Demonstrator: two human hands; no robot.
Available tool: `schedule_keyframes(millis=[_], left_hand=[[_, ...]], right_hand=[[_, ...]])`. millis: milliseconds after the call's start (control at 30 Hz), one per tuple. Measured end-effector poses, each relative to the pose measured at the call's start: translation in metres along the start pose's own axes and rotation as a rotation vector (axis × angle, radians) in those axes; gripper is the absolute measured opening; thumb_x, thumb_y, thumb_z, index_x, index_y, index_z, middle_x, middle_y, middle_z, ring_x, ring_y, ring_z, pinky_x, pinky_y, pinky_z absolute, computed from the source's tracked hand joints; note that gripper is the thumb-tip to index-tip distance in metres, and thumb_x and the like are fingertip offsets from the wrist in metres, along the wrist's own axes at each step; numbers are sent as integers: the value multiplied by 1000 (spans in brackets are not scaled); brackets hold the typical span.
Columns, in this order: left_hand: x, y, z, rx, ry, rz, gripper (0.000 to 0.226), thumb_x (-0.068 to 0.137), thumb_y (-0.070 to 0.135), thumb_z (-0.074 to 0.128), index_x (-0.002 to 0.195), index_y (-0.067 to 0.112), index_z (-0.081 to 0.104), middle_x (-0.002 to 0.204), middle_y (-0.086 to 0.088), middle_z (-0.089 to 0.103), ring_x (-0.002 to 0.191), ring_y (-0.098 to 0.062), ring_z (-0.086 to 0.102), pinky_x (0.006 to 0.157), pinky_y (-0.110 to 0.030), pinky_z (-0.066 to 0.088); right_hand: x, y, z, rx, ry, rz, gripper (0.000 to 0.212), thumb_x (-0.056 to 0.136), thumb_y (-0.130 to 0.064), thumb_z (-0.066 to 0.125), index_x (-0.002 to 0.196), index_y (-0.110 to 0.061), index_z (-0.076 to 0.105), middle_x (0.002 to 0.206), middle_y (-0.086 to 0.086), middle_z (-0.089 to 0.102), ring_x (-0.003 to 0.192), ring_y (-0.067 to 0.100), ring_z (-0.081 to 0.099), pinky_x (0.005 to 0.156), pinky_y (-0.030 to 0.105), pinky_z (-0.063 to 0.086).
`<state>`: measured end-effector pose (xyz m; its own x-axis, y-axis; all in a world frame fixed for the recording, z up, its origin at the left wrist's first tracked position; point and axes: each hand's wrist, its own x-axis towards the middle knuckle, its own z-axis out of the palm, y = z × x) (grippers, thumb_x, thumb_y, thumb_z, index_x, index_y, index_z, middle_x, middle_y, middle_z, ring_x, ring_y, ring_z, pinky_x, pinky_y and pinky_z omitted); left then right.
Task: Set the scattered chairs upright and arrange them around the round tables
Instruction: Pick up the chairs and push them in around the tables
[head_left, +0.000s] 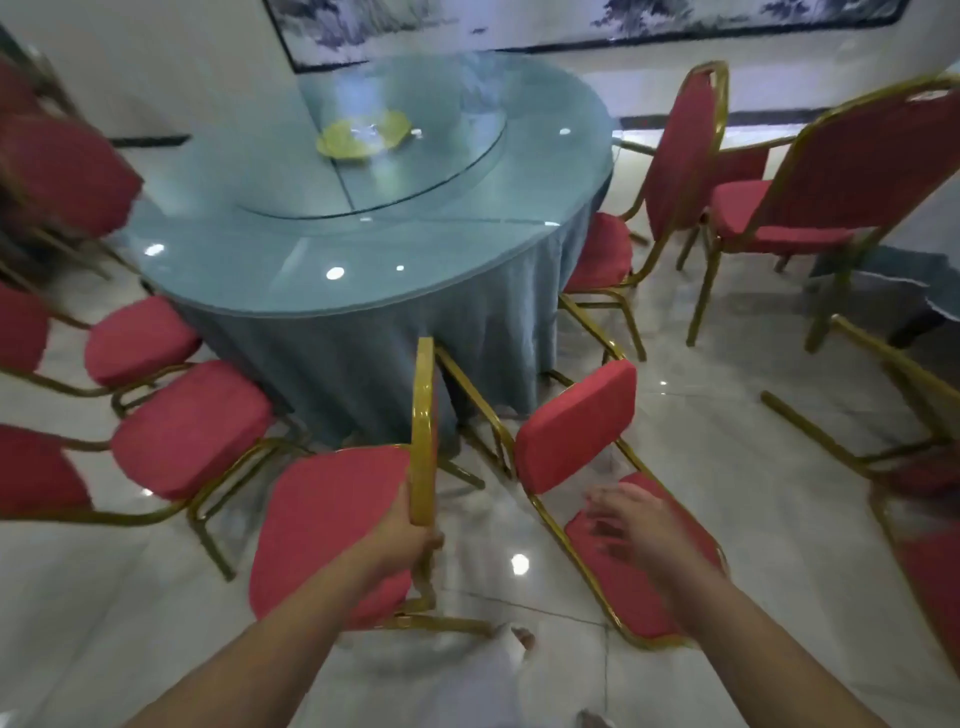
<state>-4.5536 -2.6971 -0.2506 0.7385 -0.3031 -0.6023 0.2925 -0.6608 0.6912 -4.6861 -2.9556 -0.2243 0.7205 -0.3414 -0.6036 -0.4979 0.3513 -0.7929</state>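
A round table (363, 291) with a blue cloth and a glass turntable fills the middle. My left hand (410, 535) grips the gold frame of a red chair (322, 525) that lies tipped on its side in front of the table. To its right a second red chair (576, 426) lies on its back on the floor, seat pad up. My right hand (634, 525) hovers open and blurred over that chair's backrest pad (623, 582), fingers spread; I cannot tell whether it touches it.
Upright red chairs stand at the table's left (187, 431) and right (680, 156). Another chair (841, 171) stands farther right, and a fallen one (914, 452) lies at the right edge. A yellow dish (358, 137) sits on the turntable. The floor is glossy tile.
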Motion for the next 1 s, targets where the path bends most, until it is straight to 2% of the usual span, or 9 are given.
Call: schedule_keyframes(millis=[167,233,333,433,500,567,733,900,1000], left_hand=[[-74,-65,1,223,-16,-125,103,71,16,75,150,44,15,118,7,57,100,-12,61,69,-20,55],[-110,-91,-11,341,16,-181,93,69,27,76,147,44,29,113,13,61,98,-6,61,74,-16,52],[-162,-126,-33,497,9,-216,70,65,64,70,128,64,41,106,26,66,96,1,63,78,-10,47],[-197,-161,-48,681,-28,-293,81,73,24,61,138,64,33,124,18,64,110,-6,60,88,-20,48],[-216,-185,-55,691,9,-341,83,72,12,49,136,64,38,127,17,62,114,-8,58,95,-28,48],[-229,-202,-61,662,90,-326,83,71,8,45,126,70,41,126,20,62,114,-7,58,97,-30,49],[-228,-238,-71,595,182,-250,72,73,6,46,98,73,42,114,26,60,108,-4,58,90,-28,50],[-230,-276,-104,570,278,-101,75,77,7,41,103,77,46,113,35,56,106,6,53,81,-20,45],[-229,-303,-140,490,402,-80,62,82,3,46,105,58,62,108,29,60,104,1,56,83,-25,49]], right_hand=[[31,-1,18,-339,-331,-301,78,72,-29,85,131,-60,43,120,-32,50,108,-1,54,84,20,48],[34,-1,37,-486,-371,-398,94,70,-29,87,142,-56,32,140,-25,42,124,0,45,99,25,44],[33,0,73,-756,-416,-462,112,68,-38,85,152,-49,12,162,-7,12,147,25,18,117,53,28],[29,14,103,-1259,-621,-595,102,68,-52,79,150,-51,19,163,-11,12,150,21,9,118,53,15],[18,39,109,-1459,-785,-550,83,69,-55,75,142,-48,37,152,-11,36,143,21,29,114,48,22],[4,70,108,-1343,-805,-513,53,74,-43,73,123,-41,54,124,-13,57,118,16,52,102,39,38],[-22,101,133,-1165,-521,-642,12,78,-26,66,89,-27,62,90,-8,60,85,15,59,78,37,50],[-51,115,153,-1336,-544,-587,17,73,-39,70,74,-40,52,76,-14,58,73,2,56,66,23,45],[-79,134,184,-1360,-564,-510,21,64,-46,69,77,-53,54,72,-14,60,73,1,55,62,21,42]])
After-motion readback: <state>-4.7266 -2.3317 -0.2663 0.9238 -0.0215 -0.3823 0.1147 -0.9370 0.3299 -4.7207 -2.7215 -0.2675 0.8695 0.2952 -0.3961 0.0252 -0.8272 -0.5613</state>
